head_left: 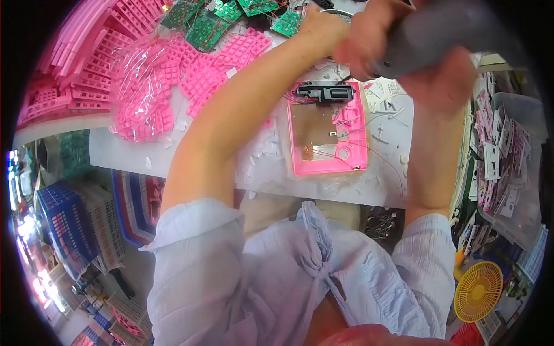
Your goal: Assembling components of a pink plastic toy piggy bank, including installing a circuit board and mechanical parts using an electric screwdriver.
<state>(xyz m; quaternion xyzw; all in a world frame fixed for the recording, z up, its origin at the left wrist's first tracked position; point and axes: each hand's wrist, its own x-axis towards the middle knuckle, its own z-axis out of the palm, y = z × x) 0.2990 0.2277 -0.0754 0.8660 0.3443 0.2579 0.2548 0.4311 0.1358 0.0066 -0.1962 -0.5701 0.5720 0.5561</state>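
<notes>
The right hand [441,83] is clamped on a dark grey handheld tool [427,43], raised over the bench [124,155] and blurred. Its exact kind is hard to make out. The left hand [325,31] is at the far part of the bench, near a round silver-rimmed item; whether it grips anything cannot be told. Blurred fingers [367,41] show at the front of the tool, and which hand they belong to is unclear.

Below the hands, nearer the person, an open pink plastic housing [340,166] lies on the bench. A black module [326,92] sits across its far end; a brown panel [314,122] and thin red wires are inside.

To the left are loose pink grid pieces [239,49], a clear bag of similar pieces [141,95] and, beyond, green circuit boards [208,30]. White scraps lie around the housing. A translucent bin [534,118] of pink and white parts stands at the right.
</notes>
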